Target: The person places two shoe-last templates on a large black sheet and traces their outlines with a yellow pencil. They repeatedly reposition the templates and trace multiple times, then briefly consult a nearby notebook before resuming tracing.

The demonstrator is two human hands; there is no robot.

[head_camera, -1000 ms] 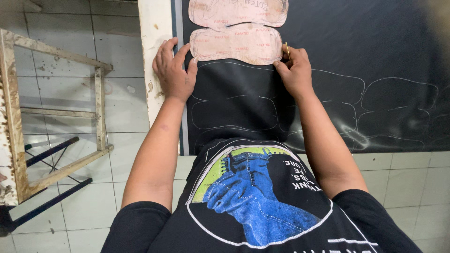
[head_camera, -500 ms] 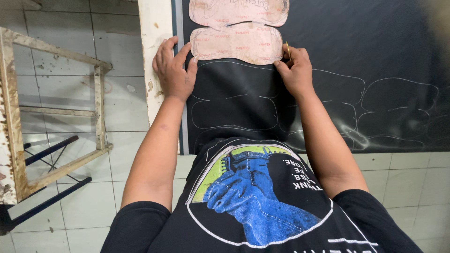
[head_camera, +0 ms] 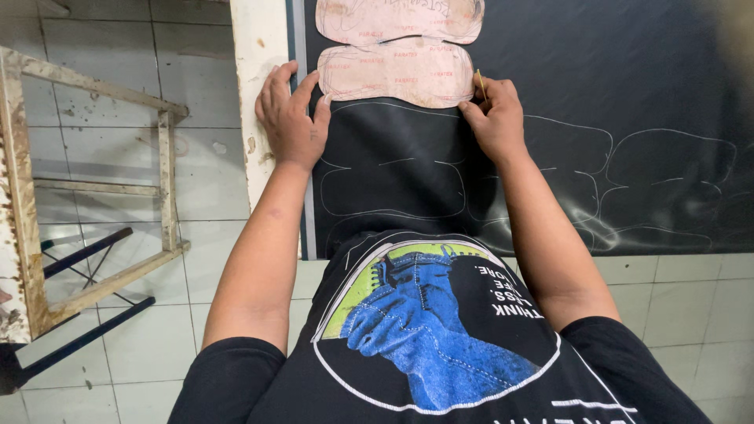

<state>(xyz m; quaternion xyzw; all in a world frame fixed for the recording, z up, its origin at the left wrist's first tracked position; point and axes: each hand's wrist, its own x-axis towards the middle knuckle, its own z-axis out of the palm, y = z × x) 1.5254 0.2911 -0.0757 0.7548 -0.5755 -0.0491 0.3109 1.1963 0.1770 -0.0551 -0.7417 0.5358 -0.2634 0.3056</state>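
Cardboard pattern (head_camera: 397, 72) on black sheet (head_camera: 628, 94) — both hands (head_camera: 292, 118) pressing; tiled floor (head_camera: 118, 330)

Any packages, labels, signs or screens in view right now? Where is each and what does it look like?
No packages, signs or screens.
Lower template: pinkish card with small repeated print, between left hand and right hand on the black sheet.
Upper template: same card, just above.
Shirt print: round blue-green graphic.

Two pink paper shapes (head_camera: 397, 72) lie at the top middle of the frame, on one black sheet (head_camera: 628, 86). Two hands, the left hand (head_camera: 289, 118) and the right hand (head_camera: 493, 118), rest there. One thin yellow stick (head_camera: 480, 82) shows. One wooden frame (head_camera: 86, 196) stands at the left.
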